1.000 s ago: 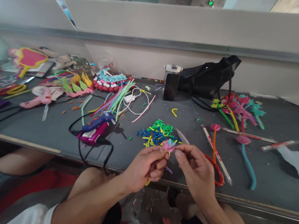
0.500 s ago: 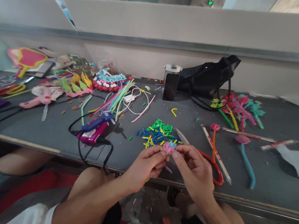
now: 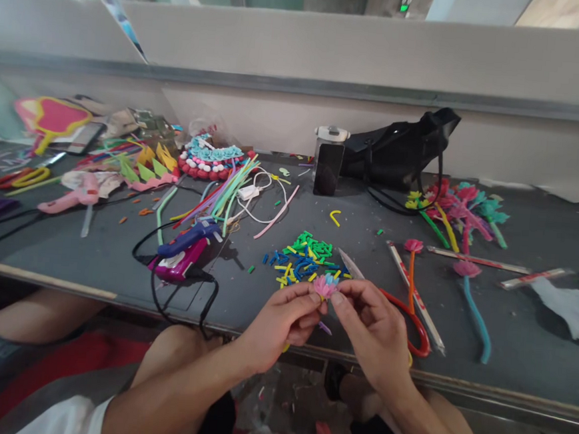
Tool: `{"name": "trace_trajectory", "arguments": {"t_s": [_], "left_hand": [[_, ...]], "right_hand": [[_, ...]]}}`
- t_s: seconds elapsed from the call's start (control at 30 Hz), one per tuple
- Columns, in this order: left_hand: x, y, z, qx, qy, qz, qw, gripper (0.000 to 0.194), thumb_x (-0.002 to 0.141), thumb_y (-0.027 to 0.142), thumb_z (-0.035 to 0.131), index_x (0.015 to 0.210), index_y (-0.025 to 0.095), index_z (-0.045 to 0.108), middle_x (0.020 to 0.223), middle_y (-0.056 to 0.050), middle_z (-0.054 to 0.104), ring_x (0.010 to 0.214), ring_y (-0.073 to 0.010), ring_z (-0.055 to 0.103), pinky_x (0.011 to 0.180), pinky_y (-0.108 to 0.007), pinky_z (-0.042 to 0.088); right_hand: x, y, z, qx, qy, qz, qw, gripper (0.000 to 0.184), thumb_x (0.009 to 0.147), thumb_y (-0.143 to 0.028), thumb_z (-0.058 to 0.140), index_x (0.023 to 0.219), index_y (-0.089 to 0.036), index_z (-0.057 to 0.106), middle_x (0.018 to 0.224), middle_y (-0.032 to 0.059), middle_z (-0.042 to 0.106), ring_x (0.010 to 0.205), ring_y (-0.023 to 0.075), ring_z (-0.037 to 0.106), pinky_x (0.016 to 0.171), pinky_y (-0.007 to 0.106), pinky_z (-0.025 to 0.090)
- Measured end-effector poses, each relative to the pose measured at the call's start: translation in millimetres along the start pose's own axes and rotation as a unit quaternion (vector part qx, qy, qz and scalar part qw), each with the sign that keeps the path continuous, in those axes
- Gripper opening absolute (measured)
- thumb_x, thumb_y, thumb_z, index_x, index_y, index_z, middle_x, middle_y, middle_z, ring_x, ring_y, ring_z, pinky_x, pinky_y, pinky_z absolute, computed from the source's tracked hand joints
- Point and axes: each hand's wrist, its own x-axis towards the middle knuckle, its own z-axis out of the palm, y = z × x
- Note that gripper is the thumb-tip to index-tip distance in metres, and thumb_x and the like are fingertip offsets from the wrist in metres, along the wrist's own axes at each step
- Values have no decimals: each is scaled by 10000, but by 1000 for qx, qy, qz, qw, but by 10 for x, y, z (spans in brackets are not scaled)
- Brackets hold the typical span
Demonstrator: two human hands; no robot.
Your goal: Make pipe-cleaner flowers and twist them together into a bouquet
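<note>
On the left of the dark grey table [image 3: 91, 255], a pair of scissors with orange and yellow handles [image 3: 36, 175] lies beyond a pale pink glue gun [image 3: 87, 191]. Next comes a blue glue gun [image 3: 187, 237], resting over a glossy magenta box [image 3: 180, 262] with black cords around it. A loose pile of short green, yellow and blue cut pieces [image 3: 309, 252] lies directly on the tabletop, just beyond the hands.

The left hand [image 3: 281, 323] has its thumb and forefinger pinched closed on a small flower of pink and light-blue petals [image 3: 325, 287], its other fingers curled in. The flower is held near the table's front edge, petals up, with a bit of yellow below them. Behind it stands a clear bottle with a white lid [image 3: 332, 133], mostly hidden by an upright black phone [image 3: 328, 170]; its contents cannot be told. The right hand [image 3: 374, 327] has thumb and fingertips nearly together at the flower's right edge, touching it.

Right of the bottle sits a black bag [image 3: 400, 149], its contents hidden. Farther right, a long narrow clear packet [image 3: 416, 297] carries red print too small to read, beside an orange-stemmed pink flower [image 3: 414, 246].
</note>
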Motion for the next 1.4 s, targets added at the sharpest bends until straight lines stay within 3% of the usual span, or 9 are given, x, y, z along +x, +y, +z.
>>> {"name": "trace_trajectory", "arguments": {"t_s": [0.13, 0.5, 0.77, 0.9, 1.07, 1.23, 1.33, 1.4], "left_hand": [[-5, 26, -18, -31, -12, -1, 999, 175, 873, 308, 585, 794, 152, 572, 554, 77, 284, 436, -37, 171, 425, -214, 98], [-45, 45, -18, 37, -27, 91, 995, 237, 883, 334, 596, 901, 117, 691, 540, 74, 299, 442, -36, 205, 444, -224, 117], [-294, 70, 272, 61, 22, 201, 978, 261, 767, 379, 740, 859, 136, 714, 520, 75, 360, 441, -33, 239, 461, -224, 151], [-622, -52, 434, 77, 69, 218, 970, 276, 783, 408, 724, 865, 145, 719, 504, 68, 394, 429, -43, 306, 456, -225, 196], [-1052, -270, 599, 73, 79, 240, 965, 209, 757, 347, 757, 806, 148, 715, 587, 10, 576, 507, -87, 490, 505, -236, 347], [-1327, -331, 735, 111, 104, 240, 959, 203, 724, 323, 784, 785, 137, 730, 640, -19, 632, 514, -87, 509, 477, -222, 343], [-1400, -354, 752, 123, 111, 234, 958, 213, 732, 329, 780, 789, 133, 720, 671, -26, 636, 521, -79, 501, 479, -212, 342], [-1434, -425, 706, 109, 111, 209, 965, 255, 761, 377, 753, 855, 144, 709, 617, 3, 589, 455, -48, 405, 435, -195, 250]], "right_hand": [[2, 40, 6, 24, -7, 13, 1000, 150, 894, -352, 613, 916, -211, 656, 825, 2, 664, 732, 124, 596, 663, 222, 484], [111, 95, 57, 46, 11, 8, 999, 185, 877, -361, 591, 859, -188, 652, 722, -14, 629, 637, 124, 557, 602, 232, 441], [69, 137, 124, 41, 61, -6, 997, 225, 855, -372, 580, 845, -155, 640, 708, -9, 613, 628, 124, 525, 605, 242, 425], [-286, 95, 119, 39, 77, -6, 996, 241, 870, -389, 574, 878, -157, 639, 746, 0, 623, 673, 140, 552, 639, 252, 441], [-1051, 176, 129, 37, 93, 29, 995, 281, 905, -421, 527, 912, -162, 637, 791, 25, 643, 719, 164, 569, 694, 280, 456], [-1774, 307, 394, 55, -10, 40, 998, 272, 872, -404, 556, 808, -163, 663, 707, 22, 641, 633, 154, 559, 602, 253, 439], [-2001, 377, 609, 61, -68, 40, 995, 236, 838, -356, 578, 733, -162, 661, 613, -2, 589, 554, 134, 505, 539, 242, 387], [-2037, 419, 698, 64, -94, 39, 993, 218, 811, -339, 597, 696, -163, 657, 580, -14, 564, 535, 126, 482, 531, 240, 372]]}}
